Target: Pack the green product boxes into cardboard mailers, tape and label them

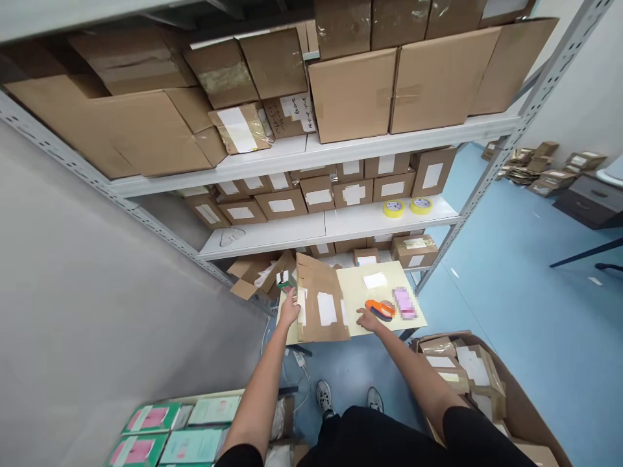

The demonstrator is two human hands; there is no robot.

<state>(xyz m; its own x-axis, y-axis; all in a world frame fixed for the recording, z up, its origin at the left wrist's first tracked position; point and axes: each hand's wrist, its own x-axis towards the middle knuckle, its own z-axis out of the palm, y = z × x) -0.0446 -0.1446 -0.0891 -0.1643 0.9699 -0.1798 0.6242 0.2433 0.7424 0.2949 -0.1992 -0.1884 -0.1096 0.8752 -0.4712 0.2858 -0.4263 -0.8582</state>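
Observation:
A flattened cardboard carton point(311, 282) with white labels lies on the left part of a small cream table point(351, 277), its left side raised a little. My left hand point(291, 309) is closed on the carton's left edge. Just beyond it is a small green and white box point(283, 280). My right hand point(368, 320) is over the table to the right of the carton, fingers stretched out and holding nothing. Close beside it lies an orange and dark tape dispenser point(381, 309). Farther right is a blurred pink item point(404, 303), and a white paper point(374, 280) lies behind.
Metal shelving point(316, 155) full of cardboard boxes rises behind the table. Two yellow tape rolls point(393, 208) sit on its middle shelf. An open carton point(260, 269) stands at the table's left. A large box of parcels point(506, 389) is at right; green packages point(150, 418) are at lower left.

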